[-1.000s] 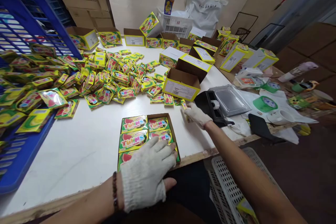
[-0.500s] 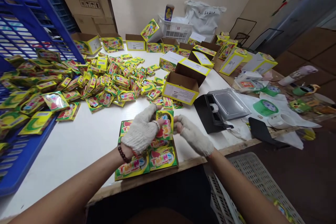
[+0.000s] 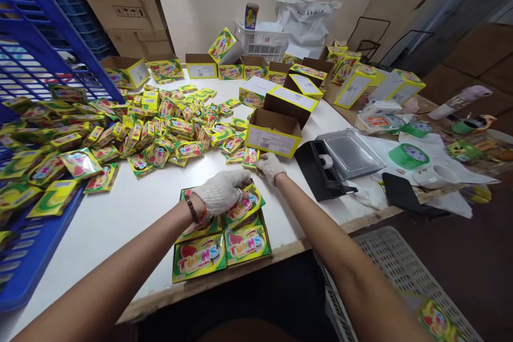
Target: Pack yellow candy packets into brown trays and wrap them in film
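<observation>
My left hand (image 3: 222, 192), in a pale fingerless knit glove, grips a yellow-green "TWINS" candy pack (image 3: 247, 207). That pack is tilted over the upper right part of a shallow open box (image 3: 265, 224) at the table's front edge. Flat in the front of the box lie two matching packs, a left one (image 3: 199, 256) and a right one (image 3: 247, 244); another is partly covered by my left hand. Farther forward, my right hand (image 3: 271, 167), gloved alike, has its curled fingers at the right edge of a small candy pack (image 3: 250, 157) on the table.
A big heap of candy packs (image 3: 176, 125) spreads leftward into a tipped blue crate (image 3: 44, 256). An open display box (image 3: 272, 136) stands beyond my right hand. To the right are a black tape dispenser (image 3: 320, 171) and green tape (image 3: 409, 156). Below sits a white basket (image 3: 395, 256).
My right hand has left the pack held over the box and moved forward to the loose packs. My left hand keeps that pack, now turned and lowered onto the box.
</observation>
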Action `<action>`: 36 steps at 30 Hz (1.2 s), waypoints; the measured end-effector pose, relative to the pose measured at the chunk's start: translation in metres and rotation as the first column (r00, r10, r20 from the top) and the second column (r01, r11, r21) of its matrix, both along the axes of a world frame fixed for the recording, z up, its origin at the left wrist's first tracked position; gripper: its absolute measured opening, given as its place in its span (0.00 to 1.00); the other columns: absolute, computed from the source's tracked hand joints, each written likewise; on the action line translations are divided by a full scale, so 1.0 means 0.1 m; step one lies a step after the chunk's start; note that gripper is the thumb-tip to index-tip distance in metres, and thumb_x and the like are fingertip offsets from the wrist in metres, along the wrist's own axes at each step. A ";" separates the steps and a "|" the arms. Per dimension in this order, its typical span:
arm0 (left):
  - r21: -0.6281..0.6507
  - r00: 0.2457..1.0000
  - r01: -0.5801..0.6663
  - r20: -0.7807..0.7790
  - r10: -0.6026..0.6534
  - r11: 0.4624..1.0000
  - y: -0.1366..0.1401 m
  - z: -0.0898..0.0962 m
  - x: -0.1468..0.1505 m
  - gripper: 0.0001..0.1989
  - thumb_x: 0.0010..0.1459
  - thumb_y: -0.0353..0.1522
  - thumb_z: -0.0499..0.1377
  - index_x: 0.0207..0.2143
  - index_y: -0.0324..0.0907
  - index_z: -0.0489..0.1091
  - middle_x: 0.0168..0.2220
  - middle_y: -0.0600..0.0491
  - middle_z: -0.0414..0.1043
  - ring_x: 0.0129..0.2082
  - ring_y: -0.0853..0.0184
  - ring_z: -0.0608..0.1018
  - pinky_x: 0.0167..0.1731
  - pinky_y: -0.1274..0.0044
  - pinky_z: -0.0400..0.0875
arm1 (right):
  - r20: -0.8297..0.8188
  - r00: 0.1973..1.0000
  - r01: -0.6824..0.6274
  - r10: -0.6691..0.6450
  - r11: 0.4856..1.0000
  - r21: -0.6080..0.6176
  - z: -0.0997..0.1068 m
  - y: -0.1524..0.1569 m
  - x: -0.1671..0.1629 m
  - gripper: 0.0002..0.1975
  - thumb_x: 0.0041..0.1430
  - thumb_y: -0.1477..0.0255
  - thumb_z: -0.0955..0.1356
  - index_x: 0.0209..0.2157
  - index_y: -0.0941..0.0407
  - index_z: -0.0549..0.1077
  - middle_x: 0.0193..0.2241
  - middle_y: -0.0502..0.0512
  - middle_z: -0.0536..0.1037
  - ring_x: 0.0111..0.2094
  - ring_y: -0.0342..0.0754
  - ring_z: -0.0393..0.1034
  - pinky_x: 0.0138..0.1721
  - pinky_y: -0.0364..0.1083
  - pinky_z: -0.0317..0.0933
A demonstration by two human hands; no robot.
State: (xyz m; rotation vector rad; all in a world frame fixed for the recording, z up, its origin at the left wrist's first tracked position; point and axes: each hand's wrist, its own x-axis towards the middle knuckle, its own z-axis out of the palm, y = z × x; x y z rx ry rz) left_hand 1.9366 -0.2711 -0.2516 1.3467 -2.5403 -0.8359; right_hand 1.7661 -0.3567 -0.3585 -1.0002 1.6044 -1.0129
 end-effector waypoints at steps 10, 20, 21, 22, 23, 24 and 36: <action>-0.209 0.957 0.073 0.289 -0.010 0.975 0.29 -0.22 -0.17 0.10 0.51 0.23 0.52 0.30 0.41 0.73 0.37 0.46 0.72 0.37 0.60 0.75 0.36 0.72 0.68 | 0.235 0.950 -0.208 0.205 0.978 -0.013 0.17 0.57 -0.55 0.14 0.36 0.69 0.74 0.28 0.57 0.70 0.19 0.45 0.68 0.18 0.37 0.57 0.18 0.37 0.52; 0.153 0.790 -0.266 -0.532 0.306 0.952 0.14 -0.03 -0.06 0.18 0.55 0.39 0.57 0.46 0.41 0.66 0.37 0.51 0.73 0.33 0.67 0.75 0.32 0.75 0.71 | 0.230 0.839 -0.414 0.493 0.853 -0.316 0.65 1.09 -0.29 0.20 0.47 0.61 0.73 0.37 0.56 0.68 0.30 0.51 0.74 0.26 0.41 0.66 0.25 0.41 0.60; 0.128 0.781 -0.285 -0.544 0.307 0.950 0.09 0.00 -0.04 0.17 0.54 0.38 0.57 0.44 0.40 0.67 0.36 0.52 0.73 0.32 0.67 0.74 0.33 0.75 0.70 | 0.194 0.850 -0.414 0.490 0.848 -0.329 0.67 1.09 -0.26 0.20 0.47 0.61 0.73 0.39 0.56 0.67 0.31 0.52 0.74 0.27 0.42 0.67 0.26 0.42 0.61; 0.059 0.813 -0.292 -0.510 0.281 0.954 0.05 0.02 -0.02 0.14 0.55 0.38 0.57 0.41 0.40 0.69 0.34 0.53 0.72 0.32 0.67 0.73 0.33 0.75 0.69 | 0.149 0.875 -0.388 0.460 0.852 -0.351 0.68 1.07 -0.23 0.22 0.48 0.62 0.72 0.41 0.56 0.65 0.33 0.52 0.74 0.28 0.43 0.68 0.26 0.42 0.62; -0.032 0.864 -0.275 -0.447 0.232 0.961 0.01 0.05 0.01 0.11 0.55 0.37 0.55 0.37 0.40 0.70 0.32 0.53 0.73 0.32 0.67 0.73 0.35 0.75 0.69 | 0.095 0.908 -0.345 0.408 0.857 -0.383 0.69 1.05 -0.21 0.24 0.48 0.62 0.72 0.44 0.55 0.63 0.35 0.53 0.74 0.29 0.43 0.68 0.28 0.43 0.63; -0.124 0.913 -0.235 -0.368 0.175 0.964 -0.01 0.06 0.04 0.10 0.56 0.36 0.55 0.35 0.40 0.71 0.32 0.54 0.73 0.33 0.66 0.73 0.36 0.75 0.68 | 0.032 0.936 -0.304 0.350 0.853 -0.423 0.68 1.02 -0.21 0.25 0.48 0.63 0.71 0.46 0.55 0.62 0.36 0.53 0.73 0.30 0.43 0.69 0.29 0.43 0.64; -0.395 0.996 -0.088 -0.017 0.088 0.915 -0.11 -0.19 0.28 0.09 0.57 0.30 0.51 0.27 0.42 0.70 0.30 0.52 0.72 0.33 0.65 0.72 0.34 0.76 0.62 | -0.484 0.808 -0.520 0.335 0.792 -0.320 0.55 0.89 -0.07 0.13 0.54 0.72 0.65 0.43 0.55 0.68 0.27 0.47 0.70 0.30 0.44 0.66 0.35 0.45 0.60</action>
